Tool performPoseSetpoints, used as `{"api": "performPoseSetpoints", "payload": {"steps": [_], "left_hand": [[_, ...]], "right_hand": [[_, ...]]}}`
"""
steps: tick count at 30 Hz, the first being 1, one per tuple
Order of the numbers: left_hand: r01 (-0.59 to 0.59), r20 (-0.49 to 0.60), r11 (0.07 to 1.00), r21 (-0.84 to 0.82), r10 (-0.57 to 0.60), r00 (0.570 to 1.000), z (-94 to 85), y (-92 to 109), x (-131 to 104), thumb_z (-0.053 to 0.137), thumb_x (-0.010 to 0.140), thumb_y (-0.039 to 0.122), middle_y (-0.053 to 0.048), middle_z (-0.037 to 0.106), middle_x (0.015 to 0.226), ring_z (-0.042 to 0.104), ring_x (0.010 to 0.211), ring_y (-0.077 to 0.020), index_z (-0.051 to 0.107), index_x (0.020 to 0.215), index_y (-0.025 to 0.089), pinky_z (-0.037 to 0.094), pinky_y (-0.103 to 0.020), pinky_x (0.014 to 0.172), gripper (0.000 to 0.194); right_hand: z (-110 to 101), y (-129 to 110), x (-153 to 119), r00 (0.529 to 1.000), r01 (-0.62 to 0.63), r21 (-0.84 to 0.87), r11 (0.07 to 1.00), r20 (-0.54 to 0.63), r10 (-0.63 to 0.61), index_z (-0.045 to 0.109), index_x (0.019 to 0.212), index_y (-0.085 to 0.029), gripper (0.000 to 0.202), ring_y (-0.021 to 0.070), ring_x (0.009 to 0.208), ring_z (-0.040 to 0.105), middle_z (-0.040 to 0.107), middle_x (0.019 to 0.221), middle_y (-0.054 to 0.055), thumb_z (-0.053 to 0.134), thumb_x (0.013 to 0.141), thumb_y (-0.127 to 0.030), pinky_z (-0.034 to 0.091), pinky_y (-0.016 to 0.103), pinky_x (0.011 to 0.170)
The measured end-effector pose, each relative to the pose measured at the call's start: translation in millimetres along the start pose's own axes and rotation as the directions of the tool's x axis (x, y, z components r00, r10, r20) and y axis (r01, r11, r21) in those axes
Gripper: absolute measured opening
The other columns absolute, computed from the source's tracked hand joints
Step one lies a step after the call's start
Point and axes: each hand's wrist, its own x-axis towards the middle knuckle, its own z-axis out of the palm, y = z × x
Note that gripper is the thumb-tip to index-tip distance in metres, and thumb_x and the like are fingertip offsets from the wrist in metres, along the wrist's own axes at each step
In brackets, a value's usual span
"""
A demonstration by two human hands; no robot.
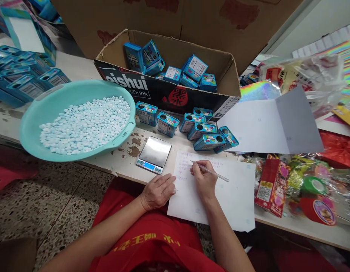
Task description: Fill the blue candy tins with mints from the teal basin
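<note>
My right hand (203,180) grips a thin clear pen (211,172), its tip resting on a white sheet of paper (234,196) with a few handwritten lines near the top left. My left hand (158,190) lies flat, fingers together, on the sheet's left edge at the table's front. Just beyond it sits a small digital scale (154,154) with a bare steel platform and lit blue display. Several small blue tins (203,130) stand behind the scale.
A turquoise basin (50,109) full of pale blue tablets overhangs the table's left front edge. An open cardboard box (175,94) holds more blue tins. Stacked blue tins (22,79) lie far left. Snack packets (294,185) and a folded white card (274,124) fill the right.
</note>
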Motion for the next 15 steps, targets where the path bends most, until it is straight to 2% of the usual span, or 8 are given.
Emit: {"api": "performPoseSetpoints", "payload": {"steps": [4,15], "left_hand": [[-0.011,0.0,1.0,0.003,0.011,1.0,0.8,-0.5,-0.6,0.048,0.088,0.02,-0.012,0.07,0.105,0.062,0.105,-0.0231,0.059,0.091,0.014,0.046,-0.035,0.084,0.013],[-0.018,0.005,1.0,0.02,0.018,1.0,1.6,-0.9,-0.7,0.048,0.087,0.019,-0.011,0.07,0.105,0.062,0.106,-0.023,0.059,0.092,0.015,0.047,-0.033,0.084,0.012]], "right_hand": [[3.8,-0.5,2.0,1.0,-0.008,-0.011,1.0,0.003,0.008,0.053,0.074,-0.02,0.019,0.0137,0.05,0.059,0.058,0.055,-0.004,0.059,0.079,-0.037,0.048,0.024,0.048],[4.5,1.2,2.5,0.999,-0.007,-0.048,0.999,0.051,0.01,0.052,0.072,-0.021,0.022,0.0138,0.053,0.059,0.057,0.057,-0.004,0.058,0.082,-0.041,0.047,0.024,0.05]]}}
